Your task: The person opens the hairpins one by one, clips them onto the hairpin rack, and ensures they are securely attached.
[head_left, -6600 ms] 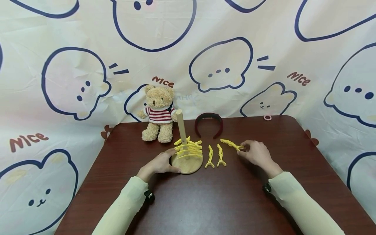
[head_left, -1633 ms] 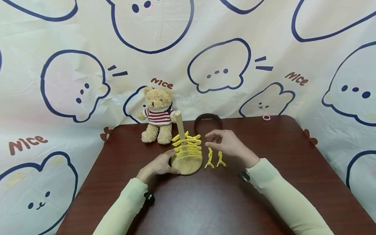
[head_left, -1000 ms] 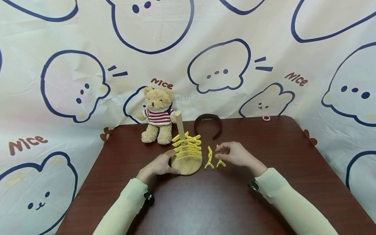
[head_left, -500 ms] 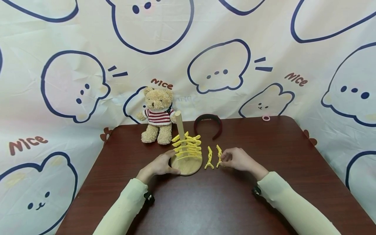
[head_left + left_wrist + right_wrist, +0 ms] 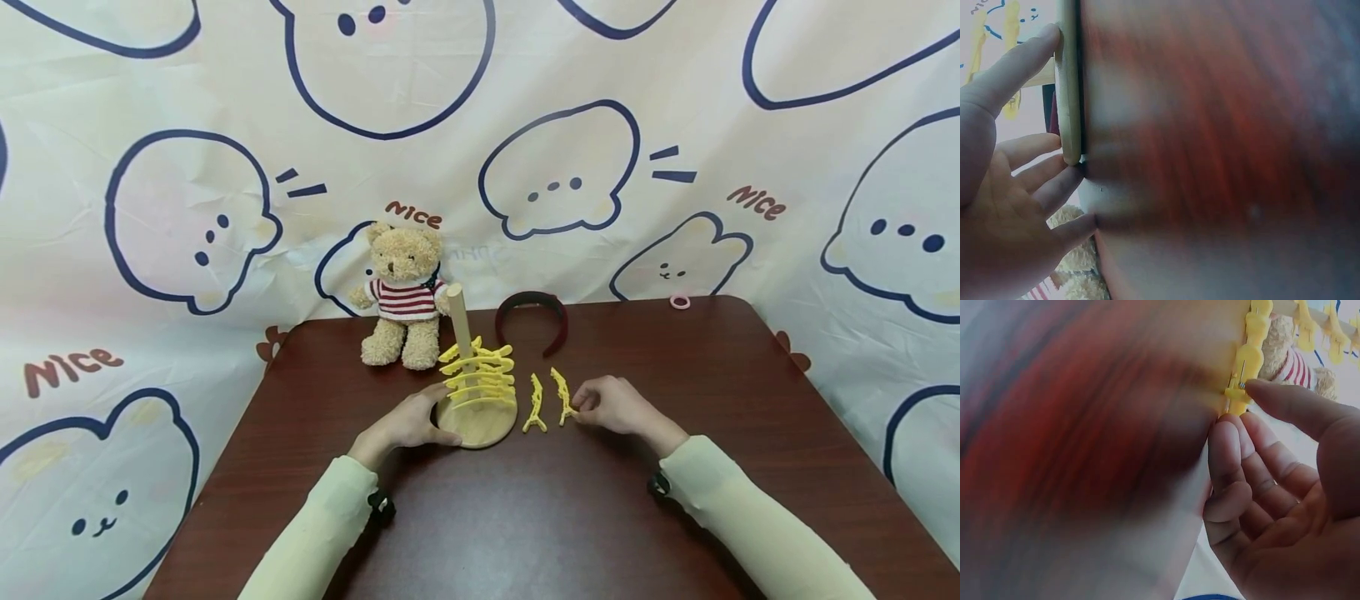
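Note:
My left hand (image 5: 408, 418) holds the rim of a round wooden stand (image 5: 477, 430), thumb at the near edge and fingers at the left. Several yellow hair clips (image 5: 482, 392) are stacked crosswise on its upright post (image 5: 459, 317). Right of the stand, my right hand (image 5: 613, 406) pinches the forked end of a loose yellow hair clip (image 5: 560, 392). In the right wrist view, the thumb lies at the clip's spring (image 5: 1242, 385), with fingertips below. Another loose hair clip (image 5: 536, 400) lies between that one and the stand, its fork toward me.
A teddy bear (image 5: 405, 292) in a striped sweater sits behind the stand. A dark red headband (image 5: 532, 298) lies at the back, and a small pink ring (image 5: 679, 302) is near the table's rear edge. A printed cloth (image 5: 420, 167) hangs behind the brown table (image 5: 495, 533).
A clip held earlier in my right hand has joined the stack on the post. That hand then moved down to the right-hand loose clip, took its fork and turned it slightly. My left hand stayed put.

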A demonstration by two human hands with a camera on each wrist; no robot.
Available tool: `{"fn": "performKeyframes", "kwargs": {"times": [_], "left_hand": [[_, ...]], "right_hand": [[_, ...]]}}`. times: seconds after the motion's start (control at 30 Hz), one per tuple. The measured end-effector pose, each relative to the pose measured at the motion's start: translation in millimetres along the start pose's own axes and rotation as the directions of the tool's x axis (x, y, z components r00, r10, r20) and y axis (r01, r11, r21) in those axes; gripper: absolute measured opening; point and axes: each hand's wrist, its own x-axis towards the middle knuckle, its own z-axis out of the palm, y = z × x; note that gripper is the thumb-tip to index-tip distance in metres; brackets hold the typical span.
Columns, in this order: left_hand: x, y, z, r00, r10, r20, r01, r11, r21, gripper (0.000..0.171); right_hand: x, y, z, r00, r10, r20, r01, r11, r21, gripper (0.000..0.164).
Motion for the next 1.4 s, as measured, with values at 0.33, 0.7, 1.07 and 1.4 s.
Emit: {"fn": "performKeyframes", "kwargs": {"times": [0.33, 0.7, 1.07, 1.4], "left_hand": [[0.7, -0.4, -2.0, 1.000, -0.001, 0.001, 0.001, 1.000, 0.025, 0.093], [1.8, -0.5, -2.0, 1.000, 0.007, -0.002, -0.007, 0.999, 0.031, 0.093], [1.5, -1.0, -1.8, 1.000, 0.015, -0.003, -0.015, 0.999, 0.033, 0.092], [0.0, -0.6, 0.2, 1.000, 0.007, 0.001, -0.007, 1.000, 0.012, 0.092]], "right_hand": [[0.8, 0.6, -6.9, 0.991, 0.127, -0.042, -0.128, 0.991, -0.033, 0.032], [4.5, -8.2, 0.2, 0.982, 0.186, -0.034, -0.189, 0.970, -0.152, 0.041], [3.2, -5.9, -4.6, 0.975, 0.218, -0.044, -0.222, 0.950, -0.221, 0.044], [2.1, 1.4, -6.8, 0.978, 0.201, -0.064, -0.209, 0.958, -0.197, 0.034]]}}
